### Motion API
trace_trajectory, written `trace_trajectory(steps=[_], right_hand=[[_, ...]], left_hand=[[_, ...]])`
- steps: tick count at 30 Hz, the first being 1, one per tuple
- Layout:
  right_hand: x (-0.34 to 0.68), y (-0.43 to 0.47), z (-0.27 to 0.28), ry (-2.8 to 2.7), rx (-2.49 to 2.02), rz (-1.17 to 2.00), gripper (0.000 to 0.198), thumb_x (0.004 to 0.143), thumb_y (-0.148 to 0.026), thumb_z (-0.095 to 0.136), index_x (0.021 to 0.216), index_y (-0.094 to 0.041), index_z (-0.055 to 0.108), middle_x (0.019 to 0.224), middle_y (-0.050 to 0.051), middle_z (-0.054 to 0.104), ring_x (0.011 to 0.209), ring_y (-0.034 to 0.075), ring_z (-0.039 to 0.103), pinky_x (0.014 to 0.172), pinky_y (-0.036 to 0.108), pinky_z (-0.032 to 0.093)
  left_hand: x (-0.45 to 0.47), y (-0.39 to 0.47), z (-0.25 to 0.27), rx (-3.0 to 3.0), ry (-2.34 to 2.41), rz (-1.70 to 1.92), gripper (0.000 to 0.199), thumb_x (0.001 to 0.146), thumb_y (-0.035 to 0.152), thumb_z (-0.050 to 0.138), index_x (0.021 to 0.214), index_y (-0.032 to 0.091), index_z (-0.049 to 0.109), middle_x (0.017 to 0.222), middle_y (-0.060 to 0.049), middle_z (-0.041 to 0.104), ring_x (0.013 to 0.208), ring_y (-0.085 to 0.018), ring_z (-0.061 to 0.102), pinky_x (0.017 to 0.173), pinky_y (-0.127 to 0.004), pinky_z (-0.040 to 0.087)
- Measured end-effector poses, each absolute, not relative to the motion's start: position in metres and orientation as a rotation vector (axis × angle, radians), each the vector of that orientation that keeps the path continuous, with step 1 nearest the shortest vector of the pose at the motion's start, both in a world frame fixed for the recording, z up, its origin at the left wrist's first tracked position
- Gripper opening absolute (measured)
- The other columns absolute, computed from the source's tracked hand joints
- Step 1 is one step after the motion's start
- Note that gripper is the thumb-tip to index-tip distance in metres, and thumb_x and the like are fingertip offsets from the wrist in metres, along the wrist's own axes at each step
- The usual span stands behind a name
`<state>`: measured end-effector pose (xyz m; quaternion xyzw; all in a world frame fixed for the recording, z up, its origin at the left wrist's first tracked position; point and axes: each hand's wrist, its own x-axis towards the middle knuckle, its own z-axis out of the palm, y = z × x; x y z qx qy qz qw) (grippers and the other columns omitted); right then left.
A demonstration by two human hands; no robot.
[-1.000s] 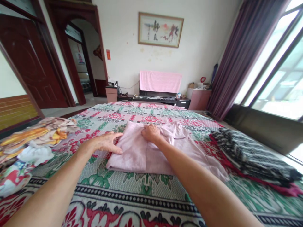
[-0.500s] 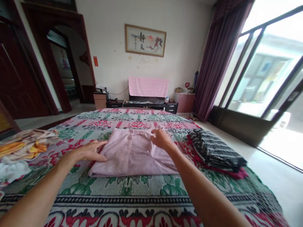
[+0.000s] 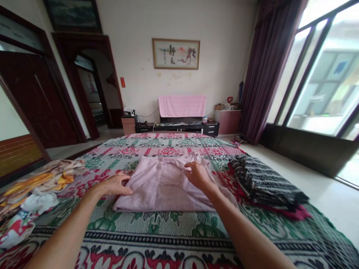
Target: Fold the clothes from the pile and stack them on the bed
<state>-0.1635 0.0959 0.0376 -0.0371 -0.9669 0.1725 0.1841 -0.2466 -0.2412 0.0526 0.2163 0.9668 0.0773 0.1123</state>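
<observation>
A pale pink garment (image 3: 168, 186) lies partly folded on the patterned bedspread (image 3: 151, 224) in front of me. Its left side is turned inward in a straight strip, while the right side is loose and wrinkled. At its left edge rests my left hand (image 3: 116, 184), fingers apart and the thumb reaching onto the cloth. My right hand (image 3: 198, 175) is over the right half of the garment, thumb and fingers slightly spread and pointing left. No cloth shows pinched in either hand. The right forearm hides part of the garment's right side.
A folded black-and-white striped garment (image 3: 266, 181) lies on a dark red cloth (image 3: 301, 213) at right. Crumpled clothes (image 3: 42, 183) in yellow, beige and white are heaped at left. Beyond the bed stand a low black cabinet (image 3: 211, 129) and a pink-draped screen (image 3: 182, 106).
The camera view has turned a little left and up, so everything sits further right in the picture. Both hands stay at nearly the same places on the pink garment.
</observation>
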Motion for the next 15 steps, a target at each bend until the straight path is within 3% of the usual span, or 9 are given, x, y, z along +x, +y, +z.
trace_trajectory(steps=[3,7,15], right_hand=[[-0.17,0.079,0.032,-2.72,0.04,0.499,0.034,0.078,-0.014,0.049,0.104,-0.017,0.072,0.105,0.011,0.07,0.094,0.02,0.064,0.085,0.028,0.043],[-0.19,0.051,0.034,-2.71,0.184,0.558,0.035,0.078,-0.012,0.05,0.106,-0.016,0.071,0.108,0.01,0.07,0.099,0.019,0.063,0.089,0.026,0.043],[-0.263,-0.038,0.047,-2.782,0.337,0.716,0.038,0.079,-0.011,0.047,0.107,-0.02,0.071,0.108,0.008,0.071,0.097,0.019,0.065,0.083,0.025,0.045]], left_hand=[[-0.244,-0.248,0.053,0.658,2.803,0.261,0.066,0.059,0.061,0.058,0.108,0.018,0.067,0.114,-0.01,0.061,0.104,-0.026,0.056,0.085,-0.029,0.045],[-0.246,-0.261,0.043,0.492,2.776,0.339,0.055,0.058,0.064,0.059,0.087,0.017,0.064,0.083,-0.004,0.064,0.075,-0.02,0.056,0.062,-0.026,0.04],[-0.229,-0.265,0.049,0.525,2.671,0.388,0.048,0.061,0.066,0.056,0.058,0.019,0.059,0.054,0.003,0.043,0.054,-0.011,0.036,0.051,-0.024,0.022]])
